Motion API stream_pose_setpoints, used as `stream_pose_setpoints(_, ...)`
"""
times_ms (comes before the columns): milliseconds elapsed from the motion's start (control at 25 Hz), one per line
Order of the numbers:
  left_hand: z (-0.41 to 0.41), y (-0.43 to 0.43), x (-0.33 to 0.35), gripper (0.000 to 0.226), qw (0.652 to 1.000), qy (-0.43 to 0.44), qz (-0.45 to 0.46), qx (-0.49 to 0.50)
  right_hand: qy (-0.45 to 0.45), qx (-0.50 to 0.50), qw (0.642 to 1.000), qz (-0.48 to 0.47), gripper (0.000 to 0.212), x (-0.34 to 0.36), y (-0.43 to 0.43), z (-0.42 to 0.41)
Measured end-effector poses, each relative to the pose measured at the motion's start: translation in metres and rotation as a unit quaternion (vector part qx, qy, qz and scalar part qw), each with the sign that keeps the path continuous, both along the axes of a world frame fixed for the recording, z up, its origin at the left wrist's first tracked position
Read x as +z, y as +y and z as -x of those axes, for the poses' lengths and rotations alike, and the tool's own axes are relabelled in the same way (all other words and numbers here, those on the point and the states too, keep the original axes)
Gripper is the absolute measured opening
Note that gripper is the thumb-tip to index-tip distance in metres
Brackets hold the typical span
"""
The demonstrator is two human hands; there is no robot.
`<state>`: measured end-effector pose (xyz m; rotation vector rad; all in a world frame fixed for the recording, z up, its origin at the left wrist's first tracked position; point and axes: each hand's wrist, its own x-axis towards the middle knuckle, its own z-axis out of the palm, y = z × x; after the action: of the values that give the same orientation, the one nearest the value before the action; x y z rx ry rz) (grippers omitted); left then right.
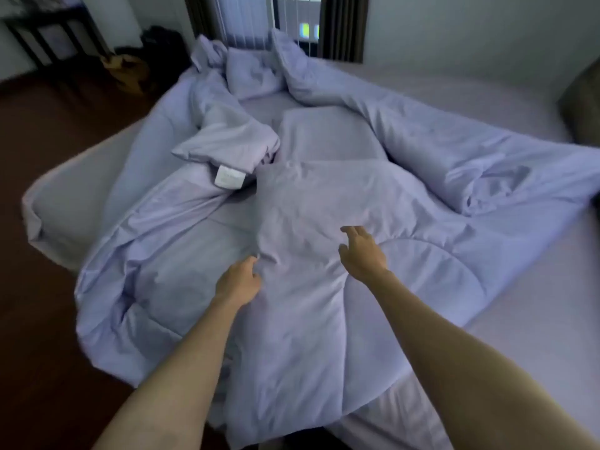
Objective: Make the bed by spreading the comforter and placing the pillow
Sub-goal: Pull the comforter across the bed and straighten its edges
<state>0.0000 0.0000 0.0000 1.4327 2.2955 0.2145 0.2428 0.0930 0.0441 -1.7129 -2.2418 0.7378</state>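
Head camera looks down on the comforter [308,287], rumpled in a heap across the bed [519,287]. My left hand [238,282] pinches a fold near its middle; my right hand [362,251] hovers spread-fingered just above it, holding nothing. Beyond the comforter's far edge lies what seems a pillow [251,74].

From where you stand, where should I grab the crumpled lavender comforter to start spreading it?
Judging by its lie, take the crumpled lavender comforter by the folded-over flap's far edge, reaching forward from the near side. That edge lies loose on top, past the open right hand; the left hand already pinches a fold beside it.
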Motion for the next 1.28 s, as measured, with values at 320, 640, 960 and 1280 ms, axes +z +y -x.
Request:
stream_pose_setpoints(320, 0.060, 0.093, -0.040, 0.047, 0.989, -0.142, -0.022, 0.030, -0.097, -0.084, 0.991, 0.034, 0.065, -0.101, -0.004, 0.068)
stream_pose_setpoints(640, 0.044, 0.135, -0.061, 0.068, 0.916, -0.355, -0.083, 0.166, -0.136, -0.042, 0.988, 0.062, 0.062, -0.120, -0.009, 0.054)
stream_pose_setpoints(960, 0.008, 0.101, -0.031, 0.056, 0.919, -0.323, -0.190, 0.126, -0.104, -0.041, 0.989, 0.100, 0.054, -0.110, -0.034, 0.025)
stream_pose_setpoints(1280, -0.108, -0.011, -0.004, 0.033, 0.938, -0.129, -0.051, -0.316, 0.409, -0.374, 0.808, 0.200, 0.050, -0.032, -0.058, -0.057)
